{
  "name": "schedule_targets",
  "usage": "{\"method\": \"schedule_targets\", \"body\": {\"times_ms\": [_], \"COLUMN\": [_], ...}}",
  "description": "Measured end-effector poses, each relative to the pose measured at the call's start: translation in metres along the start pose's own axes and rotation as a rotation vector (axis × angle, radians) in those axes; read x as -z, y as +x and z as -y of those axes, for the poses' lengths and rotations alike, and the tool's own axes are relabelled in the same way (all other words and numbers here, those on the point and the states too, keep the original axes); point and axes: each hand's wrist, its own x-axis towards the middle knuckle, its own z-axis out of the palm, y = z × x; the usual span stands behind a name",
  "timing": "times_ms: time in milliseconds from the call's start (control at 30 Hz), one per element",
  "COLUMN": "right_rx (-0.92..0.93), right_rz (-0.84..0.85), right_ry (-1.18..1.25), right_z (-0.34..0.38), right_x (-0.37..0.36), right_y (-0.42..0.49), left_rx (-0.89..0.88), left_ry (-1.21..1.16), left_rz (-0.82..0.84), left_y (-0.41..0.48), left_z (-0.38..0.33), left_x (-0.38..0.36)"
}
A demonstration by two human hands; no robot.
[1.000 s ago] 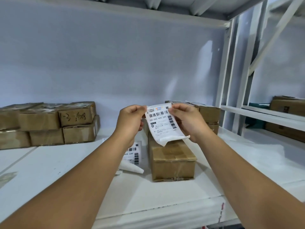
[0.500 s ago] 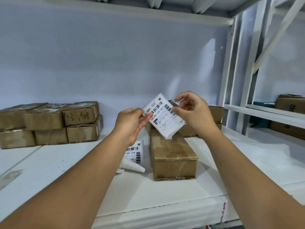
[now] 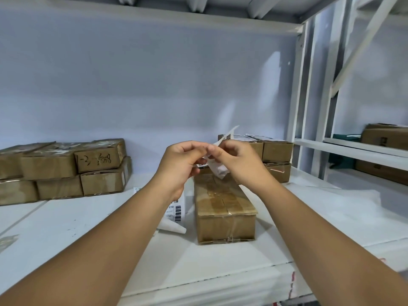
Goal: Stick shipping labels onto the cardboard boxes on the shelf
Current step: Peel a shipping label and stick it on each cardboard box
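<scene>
Both hands are up over the far end of the middle box (image 3: 225,215), a brown taped carton lying lengthwise on the white shelf (image 3: 88,239). The left hand (image 3: 180,165) and right hand (image 3: 239,162) meet fingertip to fingertip, fingers curled in, both pinching the same shipping label (image 3: 219,171). Grip is tight and narrow on both sides.

The label is white and crumpled between the fingers. One end curls up above the right hand, the other hangs just over the middle box top; can't tell if it touches. Print side is mostly hidden, with a bit of black print showing by the left hand. Can't tell whether the backing is peeling off.

The top of the middle box shows brown tape strips.

Loose labels (image 3: 176,214) lie on the shelf just left of the middle box, partly under the left forearm, with a barcode and "220" readable. A curled white paper scrap (image 3: 173,228) sits at their near edge.

Left stack (image 3: 66,171): well left of the middle box, two layers high, against the wall, handwriting on one end face.

Back stack (image 3: 276,155): behind and right of the middle box, two layers, white labels on the top cartons.

Far right of the middle box, past the white uprights (image 3: 309,107), more cartons (image 3: 386,138) sit on a neighbouring shelf, with something teal (image 3: 344,138) beside them.
</scene>
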Motion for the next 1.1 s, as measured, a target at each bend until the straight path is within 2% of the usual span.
{"method": "schedule_targets", "body": {"times_ms": [67, 300, 433, 600, 767, 867, 1100], "right_rx": [-0.04, -0.068, -0.095, -0.139, -0.221, -0.298, -0.354], "right_rz": [0.006, 0.026, 0.03, 0.009, -0.111, -0.216, -0.305], "right_ry": [0.116, 0.232, 0.351, 0.62, 0.894, 1.084, 1.29], "right_z": [0.002, -0.001, -0.005, -0.003, -0.003, -0.001, -0.006], "right_x": [0.002, 0.004, 0.006, 0.011, 0.015, 0.023, 0.035], "right_y": [0.0, 0.002, 0.006, 0.007, 0.008, 0.008, 0.009], "left_rx": [-0.013, -0.021, 0.025, 0.085, 0.071, 0.032, -0.109], "left_ry": [0.015, -0.018, -0.223, -0.5, -0.589, -0.572, -0.237], "left_rz": [-0.012, -0.06, -0.176, -0.36, -0.524, -0.606, -0.559], "left_y": [0.0, 0.003, 0.01, 0.017, 0.024, 0.027, 0.023], "left_z": [0.0, 0.001, -0.002, 0.001, 0.004, 0.005, 0.004], "left_x": [0.0, 0.003, 0.009, 0.022, 0.033, 0.037, 0.025]}}
